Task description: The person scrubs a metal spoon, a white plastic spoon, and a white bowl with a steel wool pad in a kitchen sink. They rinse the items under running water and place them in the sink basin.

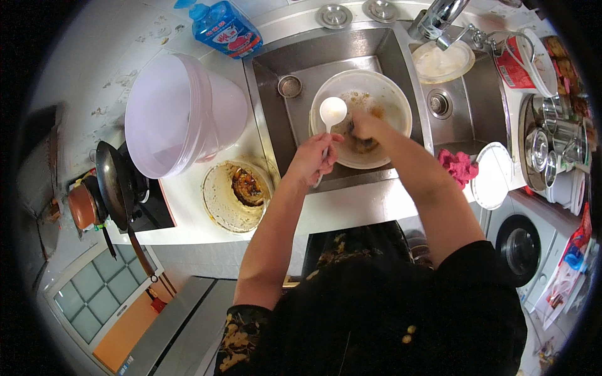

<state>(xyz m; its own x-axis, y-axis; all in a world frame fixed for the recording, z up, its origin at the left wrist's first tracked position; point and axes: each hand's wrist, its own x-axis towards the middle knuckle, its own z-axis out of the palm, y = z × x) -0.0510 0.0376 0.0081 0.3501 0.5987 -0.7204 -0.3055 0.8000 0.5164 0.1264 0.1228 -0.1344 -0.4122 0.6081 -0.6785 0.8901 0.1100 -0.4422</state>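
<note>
My left hand [316, 159] grips the handle of a white spoon [333, 112], its bowl raised over the near left part of a whitish plastic tub [395, 96] in the large sink basin. My right hand [369, 128] is down inside the tub, blurred, touching something dark whose kind cannot be made out. Brownish residue and bits cling to the tub's floor. To the left on the counter, a dirty plastic bucket [214, 207] holds dark reddish-brown, oily-looking food. A white lid with pale residue [442, 61] lies at the far side of the small basin.
A large translucent bucket [160, 115] lies on its side, left of the sink [322, 51]. Behind stand a blue soap bottle [228, 30] and a chrome faucet [437, 21]. A pink cloth [456, 168] and white lid [492, 176] are at right; a wok [113, 183] is far left.
</note>
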